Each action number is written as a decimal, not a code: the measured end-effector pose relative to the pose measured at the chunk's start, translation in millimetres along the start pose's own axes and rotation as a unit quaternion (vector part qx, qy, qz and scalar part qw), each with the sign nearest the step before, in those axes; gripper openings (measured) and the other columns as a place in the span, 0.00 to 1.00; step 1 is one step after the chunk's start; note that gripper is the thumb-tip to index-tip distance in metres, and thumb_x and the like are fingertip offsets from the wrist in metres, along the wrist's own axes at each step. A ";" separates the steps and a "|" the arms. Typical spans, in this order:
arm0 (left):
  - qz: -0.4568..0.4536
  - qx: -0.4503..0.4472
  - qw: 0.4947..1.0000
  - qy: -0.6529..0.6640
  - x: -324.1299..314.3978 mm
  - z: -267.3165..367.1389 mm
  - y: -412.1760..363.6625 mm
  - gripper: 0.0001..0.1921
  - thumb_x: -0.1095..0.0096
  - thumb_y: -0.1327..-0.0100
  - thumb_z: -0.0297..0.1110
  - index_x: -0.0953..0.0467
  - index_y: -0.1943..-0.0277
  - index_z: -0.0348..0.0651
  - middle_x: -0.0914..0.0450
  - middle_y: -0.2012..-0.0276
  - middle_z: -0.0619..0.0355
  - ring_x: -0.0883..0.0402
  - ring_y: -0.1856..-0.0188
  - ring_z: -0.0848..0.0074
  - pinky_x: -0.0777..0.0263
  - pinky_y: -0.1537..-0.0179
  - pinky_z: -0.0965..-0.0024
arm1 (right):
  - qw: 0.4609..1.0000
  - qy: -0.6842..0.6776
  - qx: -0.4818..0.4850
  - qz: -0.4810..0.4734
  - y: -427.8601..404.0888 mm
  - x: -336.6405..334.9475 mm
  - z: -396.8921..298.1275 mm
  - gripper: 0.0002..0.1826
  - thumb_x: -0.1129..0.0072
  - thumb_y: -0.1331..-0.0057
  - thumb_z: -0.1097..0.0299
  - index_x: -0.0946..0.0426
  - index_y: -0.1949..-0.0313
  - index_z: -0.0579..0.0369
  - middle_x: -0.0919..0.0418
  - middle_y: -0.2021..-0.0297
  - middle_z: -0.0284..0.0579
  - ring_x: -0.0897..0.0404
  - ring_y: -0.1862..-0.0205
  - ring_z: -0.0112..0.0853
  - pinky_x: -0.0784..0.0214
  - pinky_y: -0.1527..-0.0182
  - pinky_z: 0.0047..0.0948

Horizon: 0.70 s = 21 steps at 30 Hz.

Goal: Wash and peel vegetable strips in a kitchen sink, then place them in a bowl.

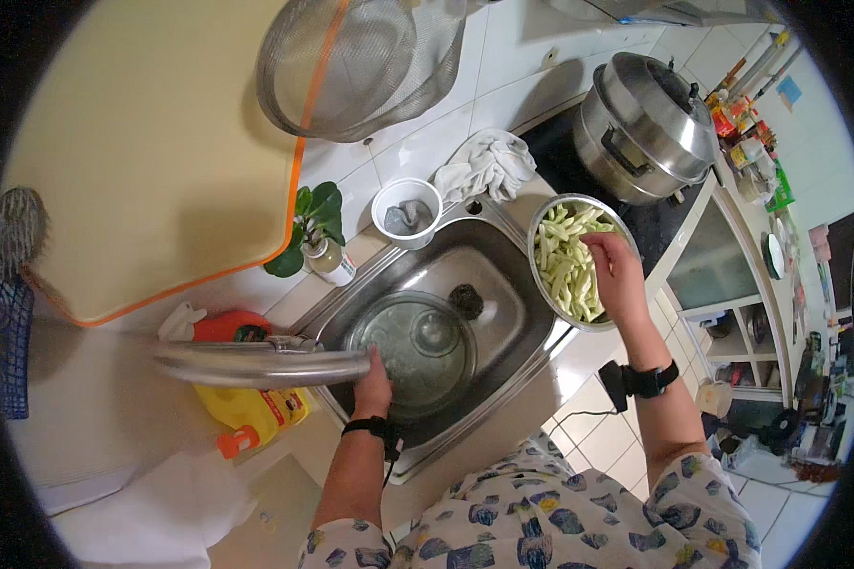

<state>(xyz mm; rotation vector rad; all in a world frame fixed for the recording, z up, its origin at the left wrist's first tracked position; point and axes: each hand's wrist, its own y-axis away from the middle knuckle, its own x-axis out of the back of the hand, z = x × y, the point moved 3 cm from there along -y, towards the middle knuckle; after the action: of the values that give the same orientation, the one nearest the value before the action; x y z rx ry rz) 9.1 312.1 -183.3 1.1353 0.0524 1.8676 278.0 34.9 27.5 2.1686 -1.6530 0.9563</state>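
My left hand (374,387) grips the rim of a stainless steel basin (270,364), tilted nearly edge-on over the left side of the sink (498,263). My right hand (615,274) hovers over or touches the pale green cut vegetable strips (568,263) in a metal bowl (536,284); its fingertips are curled, and whether they hold a strip cannot be told. Inside the sink sits a round, clear-looking vessel (413,355) that seems to hold water. A dark scourer or drain strainer (465,301) lies beside it.
A white tub (407,213) with a grey cloth, a potted plant (320,220) and a crumpled white cloth (487,165) stand behind the sink. Yellow detergent bottle (256,412) at left. A large lidded steamer pot (640,135) is on the hob. Mesh strainers (363,64) hang above.
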 end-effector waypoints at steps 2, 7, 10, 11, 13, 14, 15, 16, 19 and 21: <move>-0.007 0.066 0.983 0.170 -9.3 -4.6 -9.9 0.27 0.59 0.31 0.47 0.47 0.35 0.42 0.38 0.39 0.40 0.35 0.41 0.52 0.40 0.42 0.59 | 0.975 0.190 0.100 -0.059 -8.2 1.8 1.9 0.09 0.49 0.39 0.77 0.27 0.58 0.58 0.25 0.60 0.51 0.25 0.56 0.44 0.33 0.51 0.36; 0.070 0.015 0.997 -0.035 -38.7 -58.6 -37.8 0.25 0.63 0.30 0.46 0.40 0.39 0.35 0.35 0.45 0.44 0.36 0.43 0.55 0.43 0.42 0.56 | 0.976 0.118 0.166 -0.080 6.2 -57.0 -47.0 0.14 0.47 0.44 0.79 0.28 0.57 0.57 0.27 0.57 0.53 0.28 0.53 0.47 0.34 0.49 0.40; -0.018 -0.083 0.861 -0.502 -54.5 -45.4 -37.8 0.13 0.55 0.33 0.36 0.32 0.51 0.40 0.32 0.58 0.50 0.33 0.50 0.60 0.38 0.47 0.61 | 0.948 0.031 0.164 -0.270 41.7 -139.2 -42.2 0.16 0.45 0.47 0.80 0.26 0.58 0.56 0.26 0.61 0.51 0.28 0.54 0.46 0.34 0.52 0.38; 0.004 -0.140 0.723 -0.676 -61.8 -50.2 -36.2 0.09 0.54 0.34 0.33 0.31 0.54 0.41 0.33 0.61 0.52 0.32 0.52 0.62 0.36 0.49 0.64 | 0.933 0.008 0.130 -0.335 55.0 -173.9 -36.5 0.17 0.45 0.47 0.79 0.28 0.55 0.57 0.27 0.60 0.53 0.29 0.53 0.48 0.35 0.50 0.38; 0.104 -0.132 0.830 -0.531 -71.7 -73.0 -49.0 0.07 0.55 0.34 0.32 0.30 0.58 0.41 0.33 0.59 0.52 0.31 0.51 0.63 0.34 0.50 0.64 | 0.905 0.028 0.124 -0.406 77.5 -250.7 3.2 0.21 0.45 0.46 0.77 0.31 0.51 0.57 0.28 0.58 0.55 0.29 0.51 0.48 0.34 0.50 0.38; 0.025 -0.016 0.969 -0.243 -72.9 -79.9 -55.3 0.07 0.56 0.34 0.31 0.31 0.58 0.40 0.33 0.59 0.52 0.31 0.51 0.63 0.34 0.50 0.64 | 0.890 0.103 0.153 -0.416 85.2 -283.0 25.1 0.22 0.46 0.45 0.77 0.33 0.49 0.57 0.29 0.57 0.56 0.28 0.51 0.47 0.34 0.50 0.39; 0.029 0.121 0.990 0.058 -73.8 -83.8 -59.4 0.07 0.57 0.34 0.29 0.31 0.59 0.40 0.33 0.58 0.51 0.31 0.50 0.62 0.33 0.50 0.64 | 0.871 0.178 0.181 -0.421 91.7 -310.7 49.1 0.23 0.47 0.45 0.78 0.35 0.48 0.57 0.29 0.57 0.56 0.28 0.50 0.47 0.33 0.50 0.39; 0.091 -0.037 0.984 -0.147 -75.3 -90.9 -57.8 0.08 0.58 0.34 0.28 0.31 0.58 0.39 0.32 0.57 0.50 0.30 0.50 0.62 0.32 0.51 0.63 | 0.871 0.171 0.188 -0.421 99.4 -339.7 70.9 0.23 0.47 0.45 0.78 0.35 0.48 0.57 0.29 0.57 0.56 0.28 0.50 0.47 0.33 0.50 0.39; 0.215 -0.237 0.893 -0.315 -63.4 -56.5 -41.9 0.08 0.59 0.35 0.25 0.31 0.57 0.36 0.33 0.54 0.46 0.29 0.49 0.60 0.28 0.55 0.64 | 0.904 0.152 0.045 -0.398 94.6 -363.7 82.2 0.23 0.51 0.43 0.77 0.37 0.45 0.56 0.30 0.54 0.57 0.28 0.49 0.47 0.33 0.50 0.40; 0.169 -0.174 0.920 -0.308 -59.2 -63.9 -40.3 0.10 0.57 0.36 0.25 0.31 0.54 0.36 0.32 0.53 0.45 0.28 0.50 0.59 0.26 0.57 0.63 | 0.854 0.185 0.125 -0.469 86.4 -342.3 28.2 0.17 0.63 0.35 0.68 0.38 0.47 0.57 0.32 0.50 0.60 0.31 0.46 0.50 0.32 0.51 0.46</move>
<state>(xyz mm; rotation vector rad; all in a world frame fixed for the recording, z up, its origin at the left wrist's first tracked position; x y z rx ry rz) -0.5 318.0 -278.6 1.4830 -0.8470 1.6266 159.7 252.2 -225.9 2.3077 -0.1912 1.1573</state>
